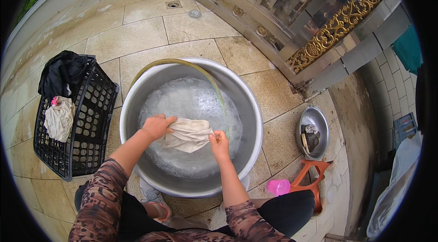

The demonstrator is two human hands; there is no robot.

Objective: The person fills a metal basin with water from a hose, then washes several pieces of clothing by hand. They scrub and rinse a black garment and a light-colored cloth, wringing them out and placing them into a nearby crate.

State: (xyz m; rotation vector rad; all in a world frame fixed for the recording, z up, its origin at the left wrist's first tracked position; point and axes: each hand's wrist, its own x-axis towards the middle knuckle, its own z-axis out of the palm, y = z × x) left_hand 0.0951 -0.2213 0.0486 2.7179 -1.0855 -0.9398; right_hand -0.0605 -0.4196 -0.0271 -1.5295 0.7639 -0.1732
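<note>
A pale, wet cloth [190, 133] is stretched between my two hands above the soapy water [184, 100]. My left hand [158, 127] grips its left end, while the fingers of my right hand [219, 144] pinch the right end. Beneath them stands a large round metal basin [252, 119] holding the water. A yellowish hose [191, 62] loops over the far rim and runs down into the water, where its end is hidden. What kind of garment or cloth it is I cannot tell.
At left a black plastic crate [94, 105] carries black cloth [61, 72] and a whitish bundle [60, 119]. To the right are a small metal bowl [326, 136] with items inside, a pink cup [278, 187] and an orange plastic stool [316, 173]. A metal gate [246, 13] stands behind.
</note>
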